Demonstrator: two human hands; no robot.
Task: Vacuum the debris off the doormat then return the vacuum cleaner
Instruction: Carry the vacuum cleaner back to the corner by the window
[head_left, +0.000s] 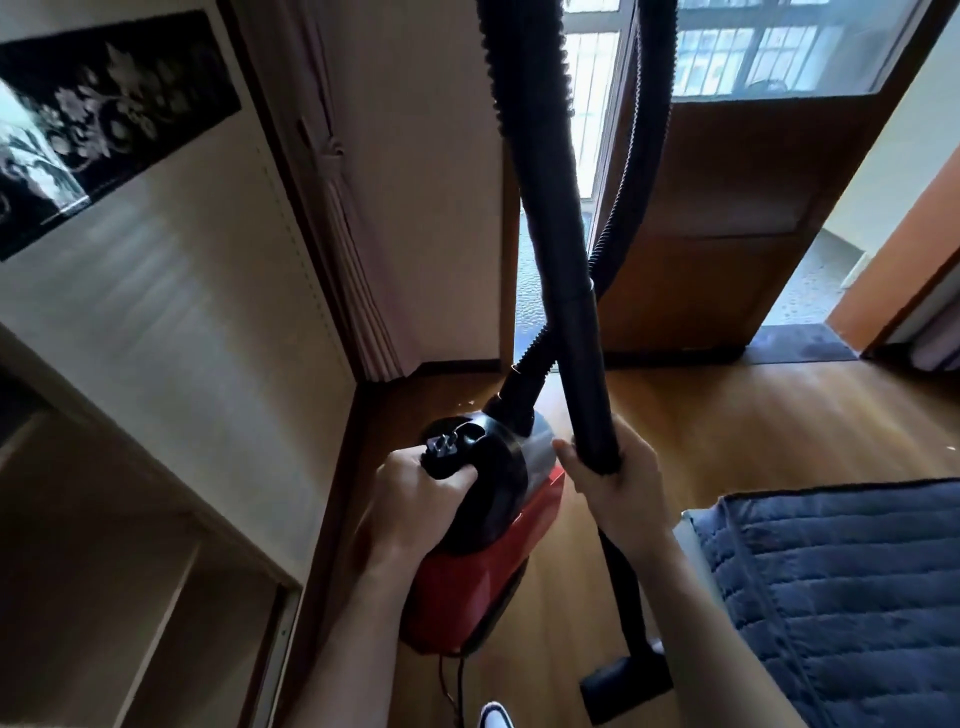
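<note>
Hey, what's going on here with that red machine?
A person is handling a red vacuum cleaner in a room with a wooden floor. Their left hand grips its black top, and their right hand holds the black tube, with the hose looping overhead. The nozzle is down near their feet, well away from the dark doormat at the doorway.

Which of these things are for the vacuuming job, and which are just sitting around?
For the job:
red vacuum cleaner, held by the left hand
black wand, gripped by the right hand
hose
floor nozzle
doormat at the doorway

Just sitting around:
blue quilt
wall picture
curtain
</note>
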